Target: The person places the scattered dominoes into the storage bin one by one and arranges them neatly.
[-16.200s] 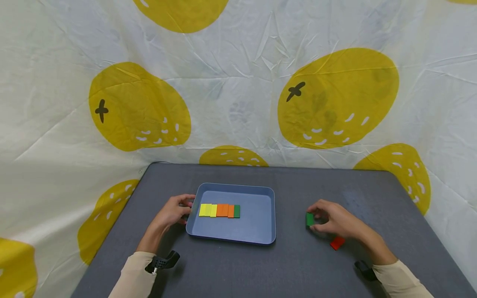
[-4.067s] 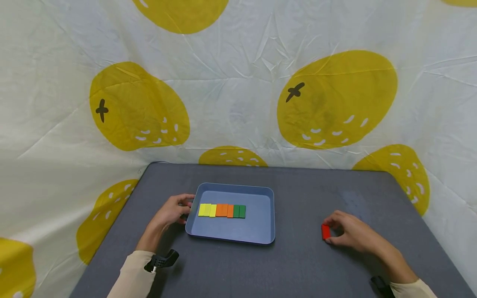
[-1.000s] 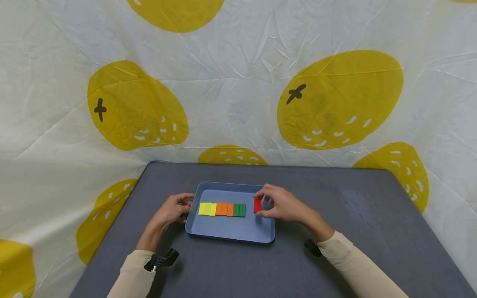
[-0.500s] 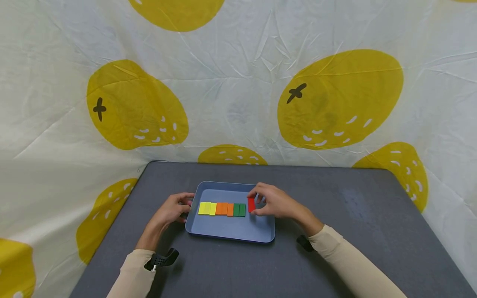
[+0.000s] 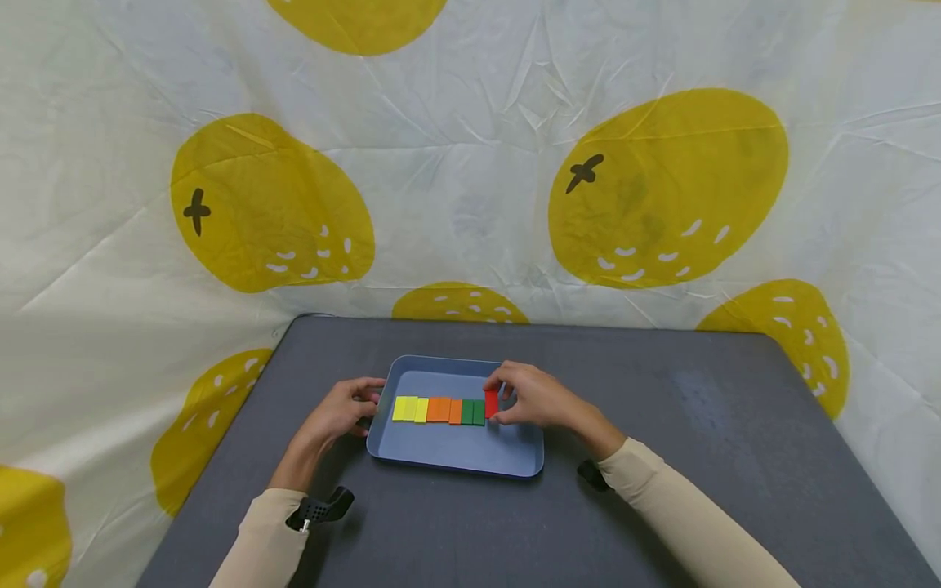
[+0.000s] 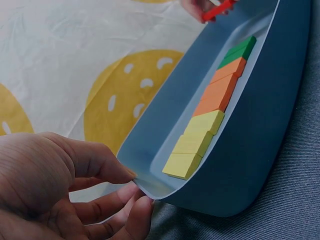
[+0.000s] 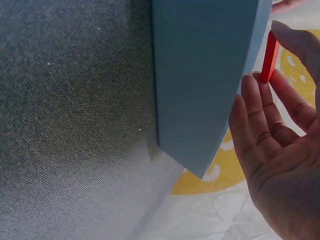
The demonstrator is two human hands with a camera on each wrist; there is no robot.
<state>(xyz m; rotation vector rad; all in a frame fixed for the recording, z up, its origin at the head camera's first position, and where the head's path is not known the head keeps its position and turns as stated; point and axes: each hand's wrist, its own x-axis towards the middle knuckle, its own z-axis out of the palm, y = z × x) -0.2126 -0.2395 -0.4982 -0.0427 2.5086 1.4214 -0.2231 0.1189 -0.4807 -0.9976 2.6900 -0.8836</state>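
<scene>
My right hand (image 5: 535, 398) pinches a red block (image 5: 491, 404) between thumb and fingertips, upright over the right part of the blue tray (image 5: 456, 454). The block is right at the end of a row lying in the tray. Yellow blocks (image 5: 406, 409) begin the row at the left, orange blocks (image 5: 444, 411) follow, and two green blocks (image 5: 474, 412) come after them, closest to the red one. At the tray's left end my left hand (image 5: 336, 415) holds the rim; in the left wrist view its thumb (image 6: 107, 165) is at the top edge with fingers outside the wall.
The tray rests on a dark grey table (image 5: 456, 531). Behind the table hangs a white cloth (image 5: 470, 204) printed with yellow fruit shapes. Each wrist wears a black band (image 5: 323, 506).
A second green block has joined the row. The right hand has picked up the red block from the table, brought it left over the tray and closed up to the green ones. Left hand stays.
</scene>
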